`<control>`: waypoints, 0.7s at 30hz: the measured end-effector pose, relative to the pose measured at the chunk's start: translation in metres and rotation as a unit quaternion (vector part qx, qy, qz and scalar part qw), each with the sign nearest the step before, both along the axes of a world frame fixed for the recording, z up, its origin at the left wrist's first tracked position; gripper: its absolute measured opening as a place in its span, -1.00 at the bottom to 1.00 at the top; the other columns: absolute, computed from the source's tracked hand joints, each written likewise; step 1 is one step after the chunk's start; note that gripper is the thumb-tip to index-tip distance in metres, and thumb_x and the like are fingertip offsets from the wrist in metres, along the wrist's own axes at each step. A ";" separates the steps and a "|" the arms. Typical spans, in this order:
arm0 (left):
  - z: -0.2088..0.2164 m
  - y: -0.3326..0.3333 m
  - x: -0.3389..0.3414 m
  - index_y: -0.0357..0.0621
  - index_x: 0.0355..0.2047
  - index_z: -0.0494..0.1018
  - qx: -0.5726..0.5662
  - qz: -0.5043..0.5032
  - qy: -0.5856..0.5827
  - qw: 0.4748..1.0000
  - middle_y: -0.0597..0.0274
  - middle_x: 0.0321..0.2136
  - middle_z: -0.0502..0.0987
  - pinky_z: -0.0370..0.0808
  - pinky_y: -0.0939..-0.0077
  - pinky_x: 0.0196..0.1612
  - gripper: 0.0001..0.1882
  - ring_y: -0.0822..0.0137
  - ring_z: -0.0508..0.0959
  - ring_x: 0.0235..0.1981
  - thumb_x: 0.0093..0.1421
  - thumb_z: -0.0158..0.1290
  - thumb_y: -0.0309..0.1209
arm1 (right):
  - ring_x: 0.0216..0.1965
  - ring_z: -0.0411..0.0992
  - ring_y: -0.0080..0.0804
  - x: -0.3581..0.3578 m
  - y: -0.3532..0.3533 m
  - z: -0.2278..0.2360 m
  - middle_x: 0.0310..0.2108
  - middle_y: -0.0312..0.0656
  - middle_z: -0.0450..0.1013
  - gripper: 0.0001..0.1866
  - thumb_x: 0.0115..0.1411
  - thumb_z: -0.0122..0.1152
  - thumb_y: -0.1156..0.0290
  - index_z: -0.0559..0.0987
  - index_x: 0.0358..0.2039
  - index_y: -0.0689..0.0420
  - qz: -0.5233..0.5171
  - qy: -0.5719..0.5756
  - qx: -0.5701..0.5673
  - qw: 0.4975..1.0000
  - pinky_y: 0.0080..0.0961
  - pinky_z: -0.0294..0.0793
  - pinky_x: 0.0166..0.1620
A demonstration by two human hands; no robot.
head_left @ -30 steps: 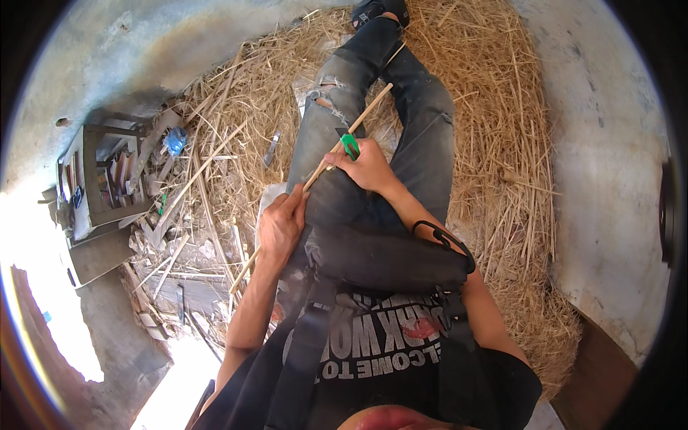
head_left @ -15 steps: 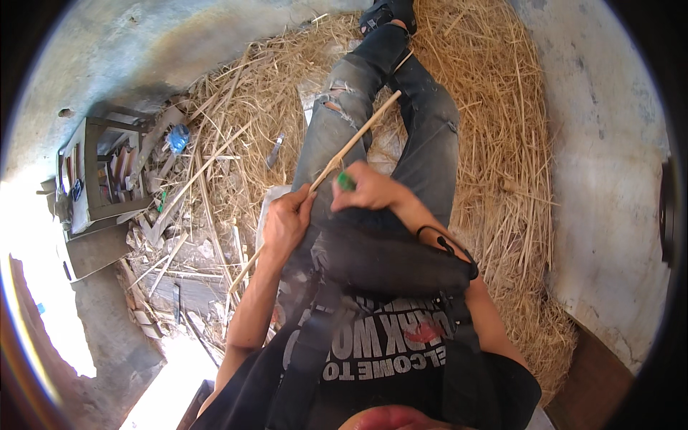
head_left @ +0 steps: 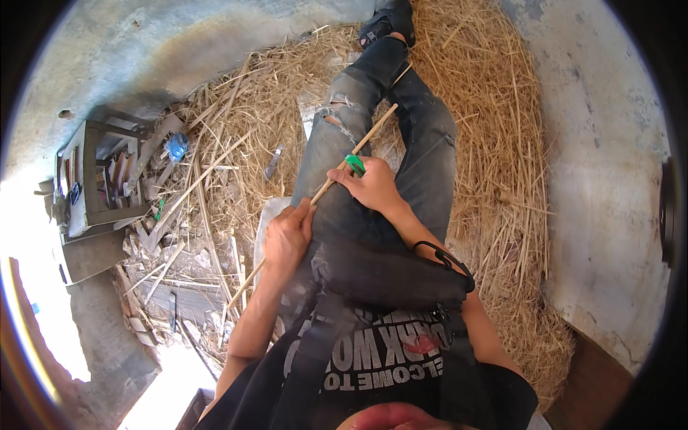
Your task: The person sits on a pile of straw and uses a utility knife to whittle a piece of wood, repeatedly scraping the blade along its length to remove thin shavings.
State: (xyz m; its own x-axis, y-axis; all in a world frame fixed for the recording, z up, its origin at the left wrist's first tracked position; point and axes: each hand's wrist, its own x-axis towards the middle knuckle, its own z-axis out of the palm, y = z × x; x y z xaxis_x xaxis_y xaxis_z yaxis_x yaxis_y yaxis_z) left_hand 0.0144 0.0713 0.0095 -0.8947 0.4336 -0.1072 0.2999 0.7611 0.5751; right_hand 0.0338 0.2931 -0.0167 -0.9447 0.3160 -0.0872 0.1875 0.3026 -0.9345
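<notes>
A thin, pale wooden stick [head_left: 375, 131] slants across my lap, its far end above my knees and its near end beside my left forearm. My left hand [head_left: 287, 235] is closed around it at mid-length. Farther up the stick, my right hand [head_left: 376, 188] grips a small green-handled tool [head_left: 355, 165]. That tool lies against the stick, with my right thumb close to the shaft. Whether a blade is there is too small to tell.
My legs in torn dark jeans [head_left: 326, 143] stretch over straw [head_left: 494, 143]. At left stand a wooden frame shelf [head_left: 107, 215], a blue plastic scrap [head_left: 177, 147] and loose wood strips [head_left: 204, 208]. A pale wall [head_left: 602, 179] rises at right.
My right hand has shifted up and to the right, bringing the green tool onto the stick farther along. The stick's far end has dipped slightly. My left hand keeps its hold.
</notes>
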 end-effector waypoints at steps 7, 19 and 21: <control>-0.001 0.000 -0.001 0.03 -0.06 0.67 0.015 0.016 -0.037 0.999 0.01 -0.43 0.61 0.53 -0.01 -0.33 -0.77 -0.15 0.64 -0.39 0.34 0.20 -0.23 | -0.61 0.35 -0.46 -0.007 0.007 -0.029 -0.67 -0.16 0.46 -0.73 0.15 0.52 0.23 0.72 -0.45 0.19 0.050 0.046 -0.042 0.997 -0.38 0.34 -0.46; -0.019 -0.015 -0.015 -0.29 -0.05 0.67 0.123 0.038 -0.162 0.978 -0.19 -0.38 0.70 0.59 0.29 -0.27 -0.64 0.13 0.73 -0.39 0.29 0.29 -0.27 | -0.68 0.22 -0.62 -0.001 0.026 -0.018 -0.75 -0.41 0.32 -0.66 0.18 0.54 0.26 0.59 -0.58 0.15 0.207 -0.020 -0.263 0.942 -0.59 0.25 -0.52; -0.015 -0.015 -0.020 -0.32 -0.04 0.66 0.128 0.031 -0.161 0.978 -0.17 -0.37 0.70 0.58 0.33 -0.27 -0.63 0.21 0.72 -0.39 0.29 0.29 -0.27 | -0.69 0.25 -0.65 0.002 0.021 -0.012 -0.74 -0.42 0.33 -0.66 0.22 0.52 0.24 0.58 -0.56 0.14 0.225 -0.035 -0.329 0.916 -0.61 0.22 -0.56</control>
